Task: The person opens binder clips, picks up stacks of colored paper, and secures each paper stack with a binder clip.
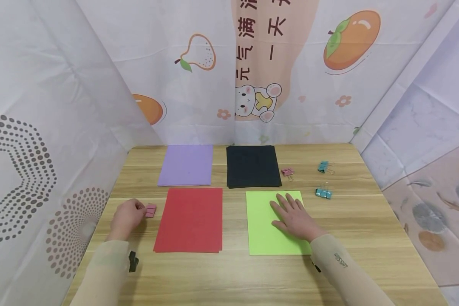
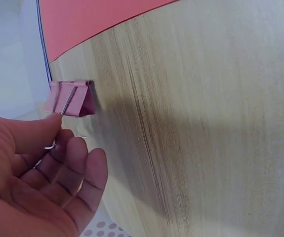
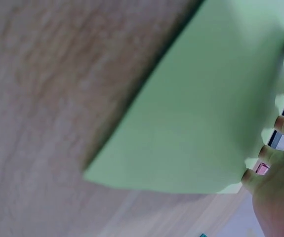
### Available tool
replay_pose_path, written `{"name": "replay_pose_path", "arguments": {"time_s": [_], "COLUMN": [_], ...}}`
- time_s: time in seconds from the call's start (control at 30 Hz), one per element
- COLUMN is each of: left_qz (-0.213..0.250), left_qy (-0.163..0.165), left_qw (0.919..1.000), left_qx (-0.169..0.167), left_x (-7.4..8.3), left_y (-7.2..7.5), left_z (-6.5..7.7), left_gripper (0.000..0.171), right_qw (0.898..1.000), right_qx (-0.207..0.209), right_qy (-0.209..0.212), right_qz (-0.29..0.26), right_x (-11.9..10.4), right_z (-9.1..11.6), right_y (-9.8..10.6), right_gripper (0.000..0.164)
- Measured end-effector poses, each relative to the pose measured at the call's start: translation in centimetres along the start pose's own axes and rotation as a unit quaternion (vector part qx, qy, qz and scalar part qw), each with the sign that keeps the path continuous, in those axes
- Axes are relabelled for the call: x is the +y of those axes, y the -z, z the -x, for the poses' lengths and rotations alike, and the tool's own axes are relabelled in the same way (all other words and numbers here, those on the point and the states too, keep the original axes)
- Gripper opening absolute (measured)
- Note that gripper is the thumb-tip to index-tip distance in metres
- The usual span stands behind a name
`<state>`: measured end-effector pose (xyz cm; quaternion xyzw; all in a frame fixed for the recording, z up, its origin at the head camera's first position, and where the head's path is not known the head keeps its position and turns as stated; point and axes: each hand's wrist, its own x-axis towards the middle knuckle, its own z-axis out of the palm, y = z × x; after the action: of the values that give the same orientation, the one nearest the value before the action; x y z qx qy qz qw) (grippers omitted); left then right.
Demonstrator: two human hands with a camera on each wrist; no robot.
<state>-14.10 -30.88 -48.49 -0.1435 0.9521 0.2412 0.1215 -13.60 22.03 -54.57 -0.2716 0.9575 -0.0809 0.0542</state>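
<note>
My left hand [image 1: 128, 216] pinches a wire handle of a pink binder clip [image 1: 150, 210] between thumb and index finger. The left wrist view shows that clip [image 2: 72, 98] close over the wood, left of a stack of red paper [image 1: 191, 221]; the other fingers of the hand curl loosely. Across the table, my right hand [image 1: 295, 219] lies with straight, spread fingers on light green paper [image 1: 260, 233]. In the right wrist view its fingertips rest on the sheet [image 3: 181, 123], whose corner points toward the camera.
Purple paper [image 1: 186, 165] and black paper [image 1: 252, 165] lie along the back. Another pink binder clip [image 1: 287, 171] sits beside the black stack. Two teal binder clips [image 1: 323, 166] [image 1: 323, 193] are at the right. A printed curtain [image 1: 199, 110] hangs behind the table's back edge.
</note>
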Motion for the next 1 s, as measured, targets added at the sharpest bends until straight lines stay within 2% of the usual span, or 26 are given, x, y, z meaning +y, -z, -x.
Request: {"name": "replay_pose_path", "arguments": {"time_s": [0.33, 0.63, 0.9, 1.0], "left_qz": [0.014, 0.009, 0.018, 0.019], "left_qy": [-0.002, -0.024, -0.021, -0.030], "left_qw": [0.9998, 0.9987, 0.9981, 0.9976], "left_qx": [0.016, 0.043, 0.056, 0.059], "left_x": [-0.1, -0.6, -1.0, -1.2], "left_y": [-0.3, -0.8, -0.9, -1.0], "left_z": [0.0, 0.0, -0.1, 0.0], "left_gripper": [0.014, 0.011, 0.010, 0.011], "right_qw": [1.000, 1.000, 1.000, 1.000], "right_qx": [0.000, 0.008, -0.004, -0.005], "right_qy": [0.000, 0.003, -0.004, -0.005], "right_qz": [0.000, -0.003, -0.002, -0.002], "right_x": [0.0, 0.0, -0.1, 0.0], "right_z": [0.0, 0.0, 0.0, -0.1], "right_y": [0.0, -0.1, 0.1, 0.0], "right_gripper": [0.067, 0.066, 0.067, 0.067]}}
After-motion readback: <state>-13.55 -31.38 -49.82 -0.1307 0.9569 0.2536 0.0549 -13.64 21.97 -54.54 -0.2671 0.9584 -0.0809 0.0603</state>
